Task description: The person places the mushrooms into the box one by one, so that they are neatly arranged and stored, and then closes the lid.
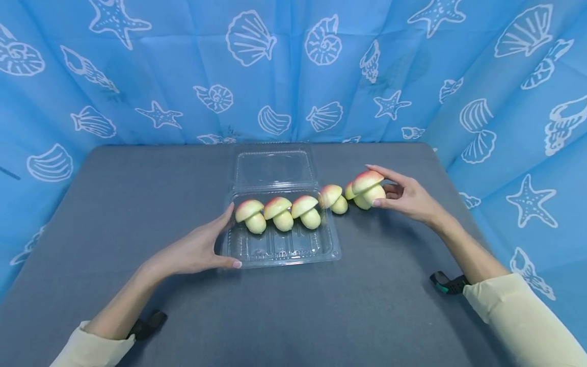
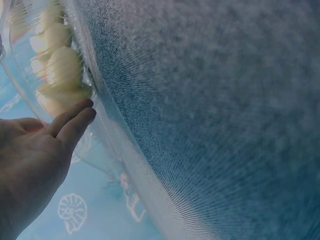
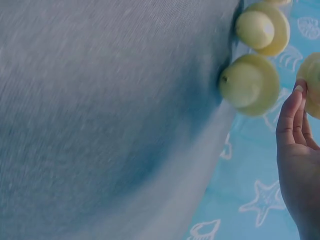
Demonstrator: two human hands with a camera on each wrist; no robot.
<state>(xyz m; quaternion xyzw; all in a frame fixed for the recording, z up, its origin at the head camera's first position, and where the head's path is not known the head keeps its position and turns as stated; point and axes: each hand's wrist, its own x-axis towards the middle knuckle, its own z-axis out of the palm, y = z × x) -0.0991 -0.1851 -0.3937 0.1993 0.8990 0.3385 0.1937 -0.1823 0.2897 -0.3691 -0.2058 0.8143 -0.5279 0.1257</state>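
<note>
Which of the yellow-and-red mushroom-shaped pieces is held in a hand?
The rightmost yellow-and-red mushroom-shaped piece, pinched by the right hand; three others sit in the clear plastic container, and two lie outside it.

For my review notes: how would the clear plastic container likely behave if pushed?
The clear plastic container probably flexes, since it looks thin. It would likely slide rather than tip, being low and wide; the rounded mushroom shapes inside might roll.

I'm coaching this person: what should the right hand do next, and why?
Probably carry the held mushroom left and lower it into the bare front of the clear container: the right hand pinches it, while three other mushrooms line the back.
</note>
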